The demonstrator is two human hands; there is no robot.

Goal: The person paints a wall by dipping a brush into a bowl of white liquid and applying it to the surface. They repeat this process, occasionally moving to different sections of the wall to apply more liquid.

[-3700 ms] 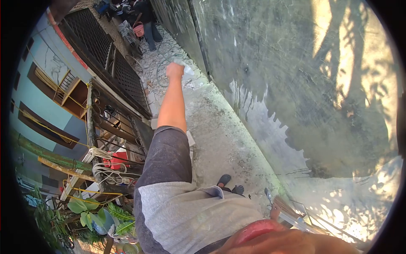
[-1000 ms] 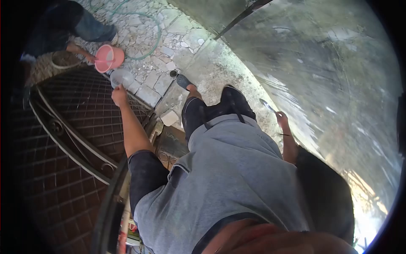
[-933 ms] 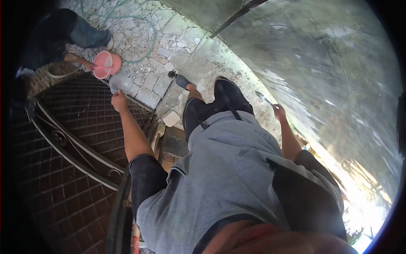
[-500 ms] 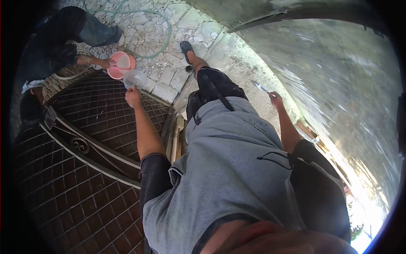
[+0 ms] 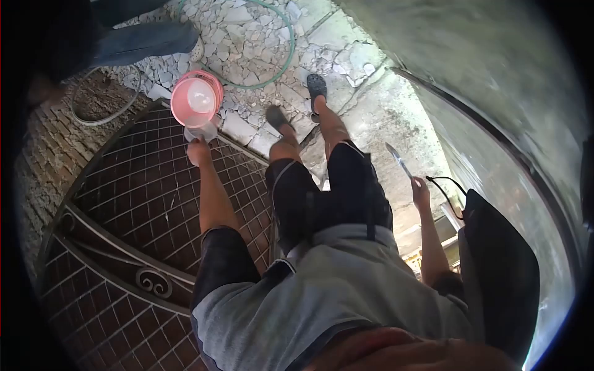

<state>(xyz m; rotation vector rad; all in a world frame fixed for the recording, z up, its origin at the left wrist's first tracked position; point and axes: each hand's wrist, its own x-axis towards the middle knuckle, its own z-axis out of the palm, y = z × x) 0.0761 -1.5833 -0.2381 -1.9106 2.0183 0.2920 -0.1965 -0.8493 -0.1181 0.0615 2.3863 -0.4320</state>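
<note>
My left hand (image 5: 198,152) is closed on the near side of a translucent plastic container (image 5: 201,128). That container is at the near edge of a pink bucket (image 5: 179,99), partly overlapping it in view. Something whitish shows inside the bucket, which stands on the broken stones. Out to the right, my right hand (image 5: 421,190) is closed around the lower end of a long, flat metal blade (image 5: 399,161), its tip pointing up and left, over the concrete strip.
A metal gate with a lattice (image 5: 148,161) lies at left. A green hose (image 5: 291,46) curves over broken stones (image 5: 247,46). Another person's leg (image 5: 145,43) is at upper left. A grey wall (image 5: 495,105) rises at right.
The other person's hand is no longer at the bucket. My left hand and the container have come to the bucket's near edge. Both my feet now show, and the view has shifted.
</note>
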